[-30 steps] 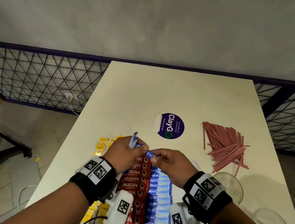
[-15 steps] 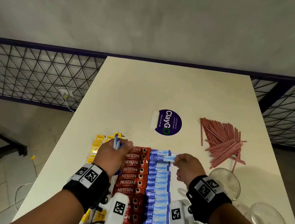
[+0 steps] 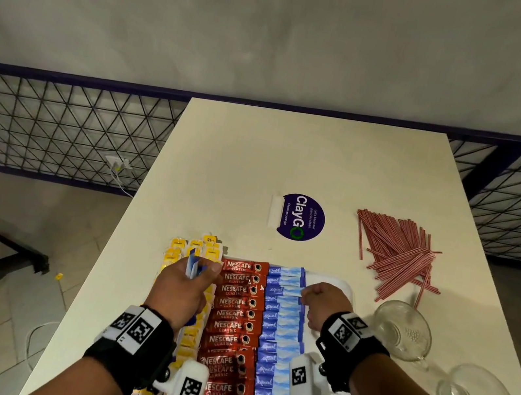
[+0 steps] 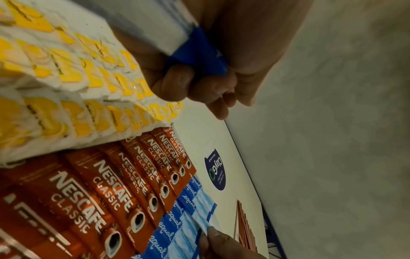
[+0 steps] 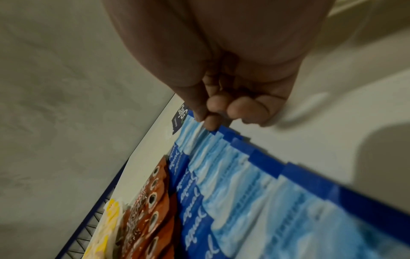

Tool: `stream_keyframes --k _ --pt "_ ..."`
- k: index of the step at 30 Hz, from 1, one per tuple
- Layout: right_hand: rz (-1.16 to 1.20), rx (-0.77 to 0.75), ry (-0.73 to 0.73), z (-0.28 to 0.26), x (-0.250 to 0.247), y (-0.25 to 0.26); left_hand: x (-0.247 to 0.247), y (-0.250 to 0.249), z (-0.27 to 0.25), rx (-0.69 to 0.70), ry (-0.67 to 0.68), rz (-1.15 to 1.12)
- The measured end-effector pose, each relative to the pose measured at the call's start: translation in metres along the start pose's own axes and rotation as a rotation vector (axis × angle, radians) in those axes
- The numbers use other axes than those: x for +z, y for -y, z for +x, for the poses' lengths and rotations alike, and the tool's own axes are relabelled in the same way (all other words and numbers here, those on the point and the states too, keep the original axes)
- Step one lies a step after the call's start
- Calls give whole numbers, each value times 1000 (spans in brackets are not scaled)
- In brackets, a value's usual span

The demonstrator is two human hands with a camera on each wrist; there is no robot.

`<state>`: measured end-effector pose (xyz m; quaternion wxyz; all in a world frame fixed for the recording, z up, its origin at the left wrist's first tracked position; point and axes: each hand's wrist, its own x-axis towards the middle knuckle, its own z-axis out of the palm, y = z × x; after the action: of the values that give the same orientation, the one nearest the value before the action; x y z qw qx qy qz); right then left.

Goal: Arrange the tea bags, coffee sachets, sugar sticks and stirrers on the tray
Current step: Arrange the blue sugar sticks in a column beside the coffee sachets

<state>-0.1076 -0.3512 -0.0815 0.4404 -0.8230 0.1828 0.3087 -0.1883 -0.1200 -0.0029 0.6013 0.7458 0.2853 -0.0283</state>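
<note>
1. The left hand (image 3: 184,283) grips a small bundle of spare sugar sticks (image 3: 193,267) above the tea bags (image 3: 178,249).
2. The right hand (image 3: 321,302) pinches the end of one sugar stick (image 5: 195,129) in the blue row on the tray (image 3: 345,289); its long axis runs crosswise, left to right, pointing toward the coffee sachets (image 3: 236,300).
3. Farther right on the table (image 3: 294,154), nearer the right hand, the stirrers (image 3: 397,254) lie loose.

The white tray (image 3: 345,289) shows only at its far right corner; rows of packets cover the rest. The near ends of the coffee sachets (image 3: 230,337) and sugar sticks (image 3: 280,338) run off the bottom edge. The left hand (image 3: 183,288) hides part of the tea bags (image 3: 181,249). In the right wrist view, the nearest sugar sticks are blurred.
</note>
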Motion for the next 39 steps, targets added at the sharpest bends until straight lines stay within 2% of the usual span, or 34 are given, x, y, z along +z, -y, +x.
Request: stream_keyframes --k 10,21,24,26,28,29,33,36,39 --pt "-295 -48 -60 -2 6 9 -7 4 -5 -40 -11 -51" --pt "-341 -77 -31 1 4 7 -7 5 -5 -24 -14 -25" --pt "-290 -75 -75 -4 0 8 -6 4 -6 -15 -2 -27" --pt "-253 -128 -168 -13 -4 14 -4 2 -7 -31 34 -63" --pt "-221 -254 -192 -28 -5 27 2 -1 -9 -50 102 -122" --pt "-170 -327 -142 -39 -4 36 6 -4 -10 -45 146 -126" --pt "-18 -518 252 -77 10 66 28 -19 -15 34 263 -63" --pt "92 -537 285 -81 12 68 38 -31 -18 102 295 -9" --pt "147 -567 291 -81 4 67 41 -36 -16 152 270 81"
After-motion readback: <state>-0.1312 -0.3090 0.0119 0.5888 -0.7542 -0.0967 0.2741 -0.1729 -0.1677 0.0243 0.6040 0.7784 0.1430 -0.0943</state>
